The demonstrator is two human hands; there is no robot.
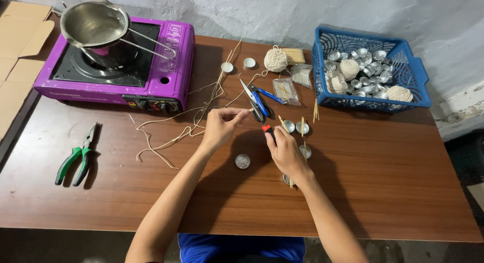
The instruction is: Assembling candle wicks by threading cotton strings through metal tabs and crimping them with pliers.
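My left hand [222,124] pinches the end of a cream wick string [176,123] that trails left across the brown table [393,182]. My right hand [283,152] grips a small red-and-black-handled tool [267,129], its tip close to the pinched string. Blue-handled scissors [257,99] lie open just beyond both hands. Small round metal cups [242,161] sit around my hands, some with thin wooden sticks [302,127] standing or lying across them.
A purple portable stove [166,66] with a steel pouring pot [96,23] stands at the back left. Green-handled pliers [76,159] lie at the left. A blue basket [418,81] of metal cups and string balls sits at the back right. A string ball [276,59] and plastic packets [285,89] lie behind the scissors.
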